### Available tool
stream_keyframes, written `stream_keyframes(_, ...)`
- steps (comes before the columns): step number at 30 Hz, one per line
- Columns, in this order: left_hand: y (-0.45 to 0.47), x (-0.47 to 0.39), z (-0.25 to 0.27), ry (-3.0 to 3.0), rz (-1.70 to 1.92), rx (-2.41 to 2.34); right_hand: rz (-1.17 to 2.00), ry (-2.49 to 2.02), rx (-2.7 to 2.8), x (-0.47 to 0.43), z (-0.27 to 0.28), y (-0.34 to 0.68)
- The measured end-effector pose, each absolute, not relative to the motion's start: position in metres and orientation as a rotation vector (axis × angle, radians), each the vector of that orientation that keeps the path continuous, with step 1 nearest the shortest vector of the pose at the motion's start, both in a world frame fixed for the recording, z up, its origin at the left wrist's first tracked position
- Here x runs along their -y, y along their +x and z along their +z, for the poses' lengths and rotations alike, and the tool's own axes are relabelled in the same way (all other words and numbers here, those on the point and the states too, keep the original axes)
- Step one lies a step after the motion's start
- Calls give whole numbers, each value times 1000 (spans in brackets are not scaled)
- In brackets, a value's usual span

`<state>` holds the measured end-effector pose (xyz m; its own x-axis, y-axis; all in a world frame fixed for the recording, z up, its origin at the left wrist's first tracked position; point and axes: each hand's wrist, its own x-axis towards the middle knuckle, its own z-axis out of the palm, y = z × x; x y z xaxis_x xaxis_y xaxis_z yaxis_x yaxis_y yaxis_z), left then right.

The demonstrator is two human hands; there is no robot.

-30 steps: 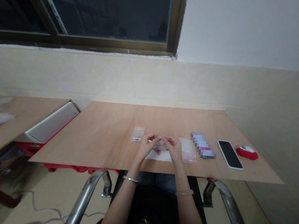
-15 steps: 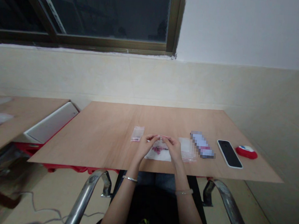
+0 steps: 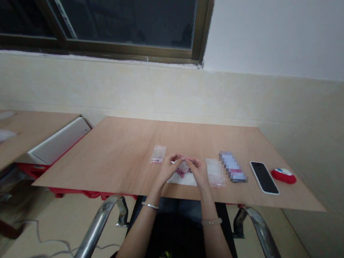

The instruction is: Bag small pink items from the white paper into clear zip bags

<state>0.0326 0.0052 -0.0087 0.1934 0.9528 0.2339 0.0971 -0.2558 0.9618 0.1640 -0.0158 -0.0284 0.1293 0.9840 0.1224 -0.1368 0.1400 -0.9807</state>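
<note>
My left hand (image 3: 167,168) and my right hand (image 3: 199,171) meet over the near middle of the table. Both pinch the upper edge of a small clear zip bag (image 3: 184,166) between thumb and fingers. Beneath it, small dark pink beads (image 3: 180,173) lie on a white sheet (image 3: 185,181), partly hidden by the bag and hands. Left of my left hand lies another small zip bag (image 3: 158,154) with a few pink pieces at its bottom. Flat clear bags (image 3: 215,172) rest just right of my right hand.
On the right side of the table (image 3: 121,152) lie a blurred-out phone-like object (image 3: 233,167), a white-edged phone (image 3: 264,177) and a red and white case (image 3: 284,175). Metal armrests (image 3: 100,227) flank me. A second table (image 3: 42,127) stands at left.
The bag between my hands has shifted slightly and now hangs lower over the beads. My fingers have moved a little; both hands keep their pinch.
</note>
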Motion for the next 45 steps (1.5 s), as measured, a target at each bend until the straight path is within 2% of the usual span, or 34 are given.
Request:
stream_keyframes(29,40,-12,-20,1603,1305,-1207,894,-1212,1018,9,-45,168)
stream_keyframes(37,30,-13,-20,1555,1250,-1275,922,-1190,1131,11,-43,171)
stream_keyframes(45,13,-14,-9,1491,1163,-1197,1087,-1105,1238,12,-36,166)
